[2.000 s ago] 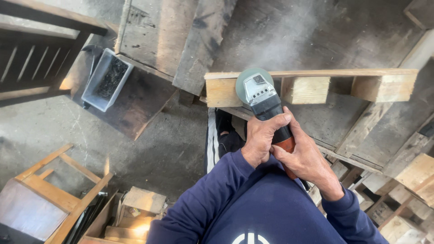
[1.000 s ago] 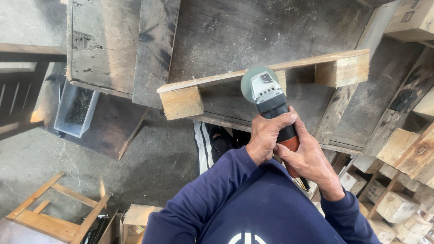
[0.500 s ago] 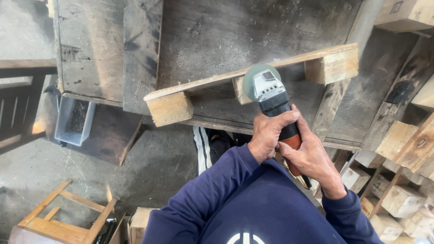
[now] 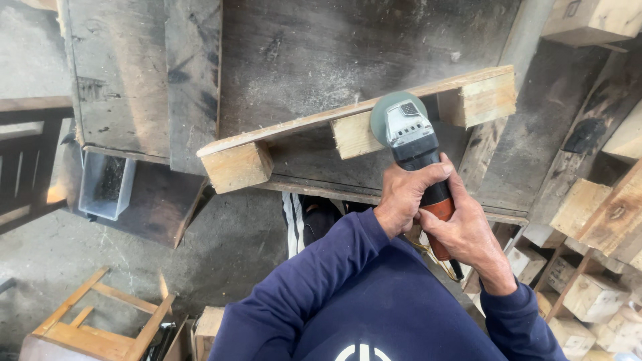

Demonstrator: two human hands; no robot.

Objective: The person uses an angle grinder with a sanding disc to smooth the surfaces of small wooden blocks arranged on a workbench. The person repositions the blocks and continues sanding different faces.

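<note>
- Grey-headed angle grinder with black body and orange rear grip point(image 4: 414, 144), round disc guard pressed against the pale rough-sawn wooden pallet piece point(image 4: 301, 127); grey gear head hard and smooth, well ahead of the fingertips.
- Left hand point(image 4: 406, 194) wrapped tight around the black body, fingers point(image 4: 435, 172) curled over the top, closed on the tool.
- Right hand point(image 4: 465, 230) clamped round the orange grip just behind the left, thumb touching the left hand; fingers closed under the handle, tips hidden.
- Pallet piece: thin light plank on edge, slightly tilted, with three square blocks beneath; fresh yellow grain, splintery edges; middle block just beside the disc, directly beyond the fingers.
- Under the pallet piece, beyond the fingertips: dark, dusty, scuffed sheet-wood worktop point(image 4: 348, 53), pale sawdust spread near the disc.
- Left of the hands, well apart: weathered grey wooden boards point(image 4: 134, 80), and a clear rectangular plastic bin point(image 4: 105, 187) lower down.
- Right of the hands: heap of pale wooden offcut blocks point(image 4: 588, 287), chunky and square-cut.
- Nearest the wrists: dark blue fabric sleeves point(image 4: 314, 287).
- Lower left, far from the fingers: light wooden frame point(image 4: 100, 321) on the grey concrete floor point(image 4: 40, 267).
</note>
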